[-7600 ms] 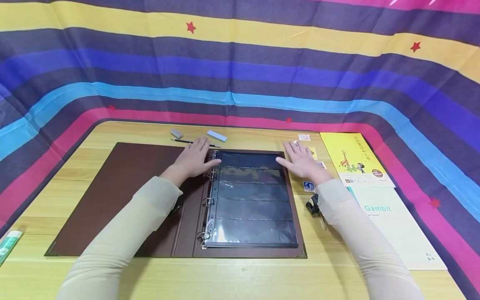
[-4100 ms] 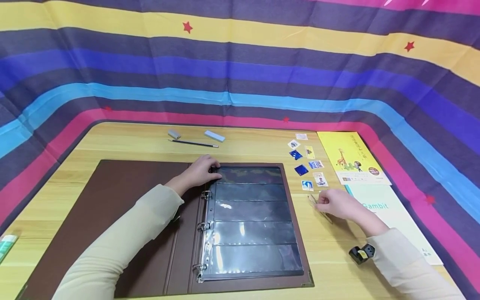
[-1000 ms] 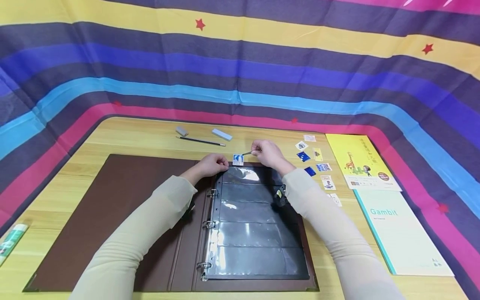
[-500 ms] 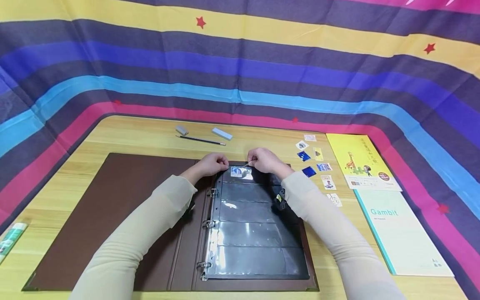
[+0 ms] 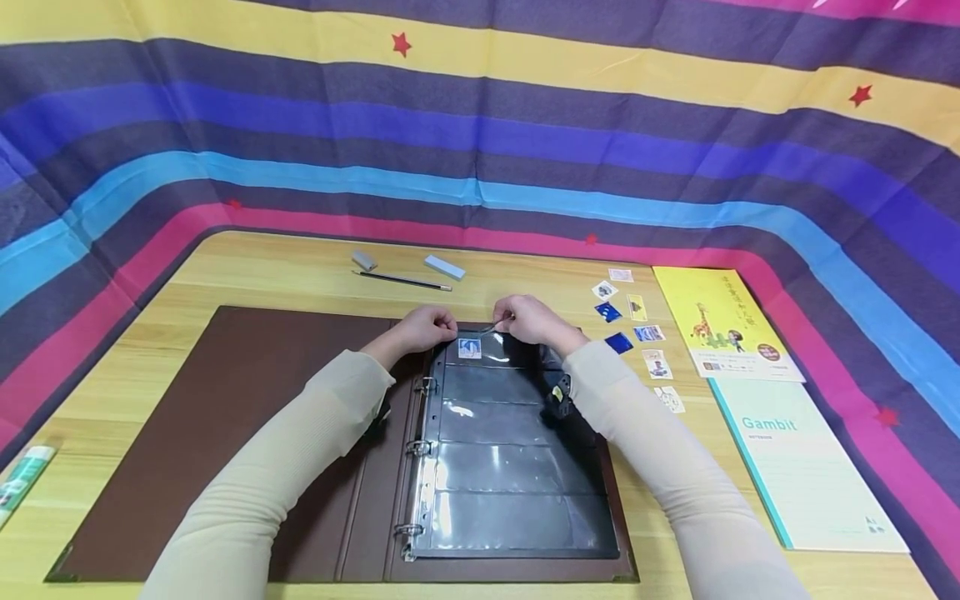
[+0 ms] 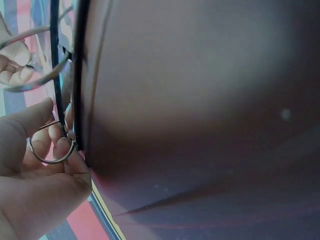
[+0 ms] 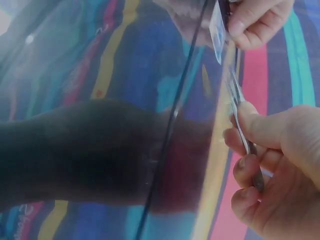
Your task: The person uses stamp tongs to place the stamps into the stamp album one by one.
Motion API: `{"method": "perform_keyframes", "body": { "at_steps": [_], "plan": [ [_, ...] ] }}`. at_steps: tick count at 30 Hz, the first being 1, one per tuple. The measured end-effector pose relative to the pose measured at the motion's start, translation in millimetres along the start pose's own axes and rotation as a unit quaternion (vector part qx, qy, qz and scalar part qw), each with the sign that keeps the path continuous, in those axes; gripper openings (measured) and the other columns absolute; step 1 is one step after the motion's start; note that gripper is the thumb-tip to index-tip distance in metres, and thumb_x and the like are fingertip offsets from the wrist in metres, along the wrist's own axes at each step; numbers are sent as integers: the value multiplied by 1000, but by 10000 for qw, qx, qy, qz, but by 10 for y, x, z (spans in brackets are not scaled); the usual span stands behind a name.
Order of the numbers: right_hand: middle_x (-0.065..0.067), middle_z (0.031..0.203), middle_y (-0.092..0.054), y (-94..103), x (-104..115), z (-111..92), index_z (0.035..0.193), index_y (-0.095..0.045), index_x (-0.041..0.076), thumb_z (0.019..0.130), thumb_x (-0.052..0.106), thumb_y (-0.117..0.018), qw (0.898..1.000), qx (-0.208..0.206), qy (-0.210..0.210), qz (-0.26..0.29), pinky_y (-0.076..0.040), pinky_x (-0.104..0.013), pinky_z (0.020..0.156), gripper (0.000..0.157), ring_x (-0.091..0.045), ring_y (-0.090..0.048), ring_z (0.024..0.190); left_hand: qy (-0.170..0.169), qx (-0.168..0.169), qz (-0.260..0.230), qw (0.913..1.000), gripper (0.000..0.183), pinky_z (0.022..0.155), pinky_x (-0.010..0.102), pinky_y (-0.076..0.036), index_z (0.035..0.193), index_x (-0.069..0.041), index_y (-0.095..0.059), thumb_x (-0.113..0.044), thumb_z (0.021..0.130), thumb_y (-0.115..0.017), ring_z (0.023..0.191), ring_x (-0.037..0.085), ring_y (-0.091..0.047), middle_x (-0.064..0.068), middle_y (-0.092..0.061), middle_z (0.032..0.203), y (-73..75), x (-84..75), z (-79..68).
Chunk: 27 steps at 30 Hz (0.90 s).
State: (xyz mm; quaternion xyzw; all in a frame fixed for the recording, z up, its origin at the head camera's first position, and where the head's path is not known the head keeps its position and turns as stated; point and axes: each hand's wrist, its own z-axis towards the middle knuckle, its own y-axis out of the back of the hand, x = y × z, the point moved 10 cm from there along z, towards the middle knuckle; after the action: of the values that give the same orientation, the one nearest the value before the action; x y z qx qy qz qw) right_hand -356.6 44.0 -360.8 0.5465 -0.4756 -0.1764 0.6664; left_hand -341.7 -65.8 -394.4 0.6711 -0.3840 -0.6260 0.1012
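A brown ring-bound stamp album (image 5: 285, 400) lies spread on the table, its black page (image 5: 517, 467) of clear pocket strips on the right side. At the page's top left corner, my left hand (image 5: 420, 328) pinches the top edge beside the upper ring (image 6: 54, 159). My right hand (image 5: 531, 320) grips metal tweezers (image 7: 243, 127), their tips pointing left at the top edge of the page. A blue and white stamp (image 5: 469, 348) sits in the left part of the top pocket, just below the tweezers' tips. The tweezers' tips look apart from the stamp.
Several loose stamps (image 5: 648, 333) lie right of the album. Beyond them are a yellow book (image 5: 723, 325) and a white notebook (image 5: 810, 483). A pencil (image 5: 401, 281), a grey eraser (image 5: 363, 261) and a pale block (image 5: 444, 267) lie behind; a glue stick (image 5: 24, 483) is at left.
The right hand took up the tweezers and carried the blue and white stamp from the right to the page top. The stamp slid down into the top pocket; the left hand stayed at the corner.
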Motion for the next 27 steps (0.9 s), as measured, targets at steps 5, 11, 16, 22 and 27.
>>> {"method": "perform_keyframes", "body": {
  "at_steps": [5, 11, 16, 22, 27],
  "plan": [
    [-6, 78, -54, 242, -198, -120, 82, -54, 5, 79, 10, -54, 9981, -419, -227, 396, -38, -32, 69, 6, -19, -49, 74, 25, 50, 93, 9999, 8, 63, 28, -38, 84, -5, -54, -11, 81, -51, 66, 16, -44, 6, -50, 79, -20, 1, 13],
    [-10, 81, -54, 555, -532, -426, 91, -52, 5, 83, 13, -49, 9920, -697, -289, 1010, -39, -32, 59, 12, -21, -48, 73, 88, 82, 117, 9999, 9, 62, 28, -38, 85, -4, -54, -11, 81, -50, 62, 16, -44, 6, -49, 77, -21, -2, -2],
    [-12, 83, -54, 731, -922, -730, 91, -52, 5, 83, 20, -50, 9882, -937, -679, 1007, -38, -33, 61, 17, -24, -50, 74, 127, 105, 96, 9998, 9, 61, 27, -38, 86, -4, -54, -11, 81, -50, 62, 16, -44, 6, -50, 78, -22, -3, -18],
    [-14, 86, -53, 776, -1395, -1087, 90, -51, 4, 83, 16, -49, 9852, -922, -1286, 657, -39, -36, 61, 15, -26, -50, 75, 101, 66, 119, 9999, 9, 61, 27, -38, 85, -4, -54, -12, 81, -51, 65, 16, -44, 6, -50, 80, -20, 4, -11],
    [-13, 85, -52, 762, -1674, -1334, 89, -52, 3, 83, 16, -50, 9815, -708, -1755, 286, -38, -36, 63, 14, -25, -47, 76, 97, 58, 84, 9999, 9, 60, 27, -38, 85, -3, -54, -11, 81, -51, 65, 16, -44, 7, -50, 80, -26, 5, -2]
  ]
}}
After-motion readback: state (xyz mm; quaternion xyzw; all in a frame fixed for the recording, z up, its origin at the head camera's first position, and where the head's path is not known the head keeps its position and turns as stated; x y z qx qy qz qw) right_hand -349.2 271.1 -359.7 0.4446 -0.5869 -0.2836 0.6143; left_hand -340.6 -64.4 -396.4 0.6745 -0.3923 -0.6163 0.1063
